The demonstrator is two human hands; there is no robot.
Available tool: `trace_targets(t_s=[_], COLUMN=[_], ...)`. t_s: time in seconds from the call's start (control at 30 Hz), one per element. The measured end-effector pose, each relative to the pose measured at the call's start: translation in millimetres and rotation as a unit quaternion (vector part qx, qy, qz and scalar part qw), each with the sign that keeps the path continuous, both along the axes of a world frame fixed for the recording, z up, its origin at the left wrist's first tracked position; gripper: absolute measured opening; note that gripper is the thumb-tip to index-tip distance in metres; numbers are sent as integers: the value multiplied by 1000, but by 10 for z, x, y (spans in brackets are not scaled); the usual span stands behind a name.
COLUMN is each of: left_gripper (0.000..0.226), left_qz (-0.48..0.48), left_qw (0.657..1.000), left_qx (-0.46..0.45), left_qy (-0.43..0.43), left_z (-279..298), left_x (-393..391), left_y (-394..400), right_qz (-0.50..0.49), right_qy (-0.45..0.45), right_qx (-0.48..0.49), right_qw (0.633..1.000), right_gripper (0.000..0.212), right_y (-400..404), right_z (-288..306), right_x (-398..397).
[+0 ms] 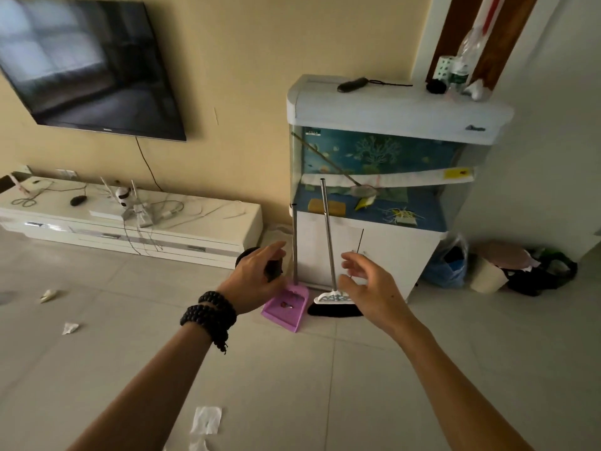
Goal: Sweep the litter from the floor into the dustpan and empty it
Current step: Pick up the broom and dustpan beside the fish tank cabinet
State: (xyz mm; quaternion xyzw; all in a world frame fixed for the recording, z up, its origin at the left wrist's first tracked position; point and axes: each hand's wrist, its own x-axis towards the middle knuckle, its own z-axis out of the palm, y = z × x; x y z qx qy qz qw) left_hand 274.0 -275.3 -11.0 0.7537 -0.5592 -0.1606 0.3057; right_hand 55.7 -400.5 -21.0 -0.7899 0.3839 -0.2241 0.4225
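Observation:
A purple dustpan [286, 309] with a metal pole handle stands on the tiled floor against a fish-tank cabinet. Beside it on the right stands a broom [335, 304] with a white head, black bristles and a metal handle. My left hand [257, 278], with dark bead bracelets on the wrist, is stretched out just left of the dustpan handle, fingers apart. My right hand [367, 284] is held out just right of the broom handle, fingers spread. Neither hand touches a handle. Paper litter lies on the floor: scraps at the left [70, 327], [48, 295] and a tissue near me [206, 419].
The fish tank [383, 177] on its white cabinet stands straight ahead. A low white TV bench [130, 219] with cables runs along the left wall under a wall-mounted TV [87, 66]. A blue bag [447, 265], a small bin [487, 275] and dark bags sit right of the cabinet.

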Motion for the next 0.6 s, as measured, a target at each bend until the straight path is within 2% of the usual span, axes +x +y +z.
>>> trace_targets(t_s=[0.3,0.6], left_gripper=[69,68], left_qz=[11,16], left_qw=[999,989], left_qx=[47,139], left_qy=[18,52], left_z=[-300,-1182], left_x=[1092,2210], left_y=[-1639,-3488], right_qz=[-12,-48], right_qy=[1,20], right_qx=[32,150], right_qw=[999,987], right_gripper=[44,41], right_y=[-1581,-3329], right_z=[-361,-1200], right_x=[1072,2232])
